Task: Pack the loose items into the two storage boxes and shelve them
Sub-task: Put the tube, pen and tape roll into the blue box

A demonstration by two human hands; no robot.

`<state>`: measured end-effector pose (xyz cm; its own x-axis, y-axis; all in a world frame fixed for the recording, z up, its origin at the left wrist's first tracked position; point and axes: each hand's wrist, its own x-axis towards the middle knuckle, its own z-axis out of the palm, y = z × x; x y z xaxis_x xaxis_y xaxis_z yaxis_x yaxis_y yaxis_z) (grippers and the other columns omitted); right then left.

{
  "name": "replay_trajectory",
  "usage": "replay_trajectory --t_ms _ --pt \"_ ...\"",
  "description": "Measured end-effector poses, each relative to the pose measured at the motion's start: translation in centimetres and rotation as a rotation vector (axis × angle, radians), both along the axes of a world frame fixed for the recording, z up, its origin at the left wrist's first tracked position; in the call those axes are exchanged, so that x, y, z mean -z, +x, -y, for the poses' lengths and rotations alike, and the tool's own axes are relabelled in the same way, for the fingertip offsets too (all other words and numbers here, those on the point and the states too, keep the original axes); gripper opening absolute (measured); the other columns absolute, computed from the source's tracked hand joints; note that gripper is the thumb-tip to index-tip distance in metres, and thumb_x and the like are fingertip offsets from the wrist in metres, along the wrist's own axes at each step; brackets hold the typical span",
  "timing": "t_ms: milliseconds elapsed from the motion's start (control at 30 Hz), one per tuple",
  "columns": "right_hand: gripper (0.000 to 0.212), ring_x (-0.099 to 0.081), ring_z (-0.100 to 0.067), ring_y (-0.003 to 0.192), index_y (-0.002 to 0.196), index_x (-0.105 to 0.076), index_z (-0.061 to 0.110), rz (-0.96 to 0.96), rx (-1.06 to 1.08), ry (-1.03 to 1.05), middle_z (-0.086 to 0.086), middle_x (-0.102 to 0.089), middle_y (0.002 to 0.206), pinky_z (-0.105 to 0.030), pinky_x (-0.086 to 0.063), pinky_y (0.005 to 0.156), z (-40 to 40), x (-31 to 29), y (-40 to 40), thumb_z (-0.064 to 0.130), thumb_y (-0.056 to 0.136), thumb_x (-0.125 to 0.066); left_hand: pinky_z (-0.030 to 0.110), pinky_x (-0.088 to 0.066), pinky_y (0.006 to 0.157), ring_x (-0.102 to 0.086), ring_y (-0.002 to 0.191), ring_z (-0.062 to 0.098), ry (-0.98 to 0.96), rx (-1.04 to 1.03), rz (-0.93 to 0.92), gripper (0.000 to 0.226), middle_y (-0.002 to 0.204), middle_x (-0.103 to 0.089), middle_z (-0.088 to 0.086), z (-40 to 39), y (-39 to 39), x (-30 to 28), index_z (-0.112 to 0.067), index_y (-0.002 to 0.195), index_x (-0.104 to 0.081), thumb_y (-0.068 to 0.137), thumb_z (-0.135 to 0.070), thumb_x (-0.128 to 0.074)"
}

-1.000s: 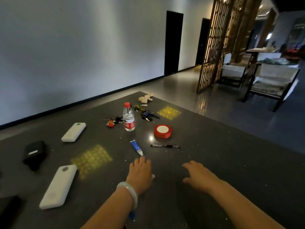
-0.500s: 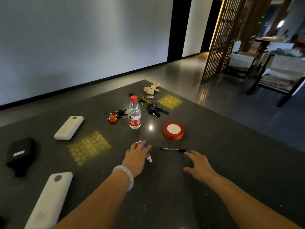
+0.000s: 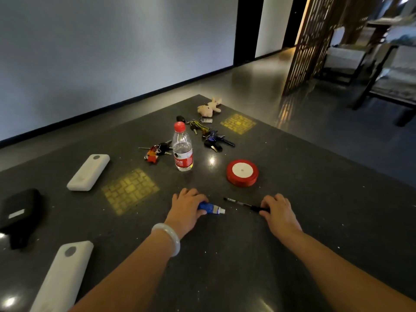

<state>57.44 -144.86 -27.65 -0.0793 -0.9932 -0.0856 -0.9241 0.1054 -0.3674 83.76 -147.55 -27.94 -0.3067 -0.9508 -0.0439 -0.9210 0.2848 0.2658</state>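
The dark speckled stone table (image 3: 225,266) carries everything. Toward its left edge lie two white oblong power banks, one nearest the near edge (image 3: 63,278) and one farther in (image 3: 89,168), with a black zipped pouch (image 3: 19,212) between them. A clear plastic water bottle with a red cap (image 3: 182,147) stands upright mid-table; a red ribbon spool (image 3: 242,173) lies flat to its right. Key bunches (image 3: 157,150) (image 3: 213,140) and a small beige plush toy (image 3: 209,106) sit toward the far corner.

The left hand (image 3: 186,210) curls its fingers round a small blue tube (image 3: 210,208), whose white cap points right. The right hand (image 3: 278,210) has its fingers bent over one end of a thin black pen (image 3: 242,203), which lies flat pointing left and away.
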Motion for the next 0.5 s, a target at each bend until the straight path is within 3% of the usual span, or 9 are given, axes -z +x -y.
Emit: replay_trajectory --t_ms 100,267,367,500 --pt "0.012 -0.048 -0.009 0.097 0.100 -0.054 0.026 0.042 0.025 0.018 0.004 -0.048 0.107 -0.027 -0.049 0.085 -1.3 -0.1 -0.5 0.027 0.091 -0.061 0.039 -0.027 0.103 -0.042 0.118 0.014 0.009 -0.013 -0.015 0.023 0.120 -0.053 -0.010 -1.2 -0.5 -0.5 -0.032 0.114 -0.056 0.092 -0.033 -0.060" --pt "0.008 -0.056 -0.009 0.079 0.089 -0.054 0.028 0.149 0.105 0.032 0.004 -0.054 0.094 -0.030 -0.053 0.073 -4.5 -1.5 -2.1 0.026 0.091 -0.061 0.031 -0.046 0.093 -0.057 0.103 0.012 0.102 -0.004 -0.228 0.017 0.108 -0.062 -0.007 -4.1 -1.6 -1.3 -0.025 0.106 -0.059 0.090 -0.024 -0.064" --pt "0.008 -0.057 -0.009 0.076 0.087 -0.055 0.027 0.176 0.119 0.003 0.004 -0.056 0.092 -0.026 -0.049 0.065 -7.1 -2.9 -3.9 0.025 0.091 -0.061 0.026 -0.048 0.083 -0.060 0.093 0.008 0.115 0.027 -0.282 0.014 0.100 -0.062 -0.010 -6.1 -3.0 -2.3 -0.029 0.100 -0.057 0.090 -0.025 -0.065" --pt "0.007 -0.057 -0.006 0.081 0.087 -0.056 0.027 0.196 0.131 -0.059 0.006 -0.057 0.093 -0.025 -0.050 0.073 -10.7 -5.3 -6.8 0.023 0.090 -0.061 0.018 -0.042 0.074 -0.058 0.085 0.003 0.063 0.140 -0.282 0.016 0.094 -0.061 -0.013 -8.6 -5.6 -4.3 -0.034 0.095 -0.052 0.089 -0.027 -0.066"
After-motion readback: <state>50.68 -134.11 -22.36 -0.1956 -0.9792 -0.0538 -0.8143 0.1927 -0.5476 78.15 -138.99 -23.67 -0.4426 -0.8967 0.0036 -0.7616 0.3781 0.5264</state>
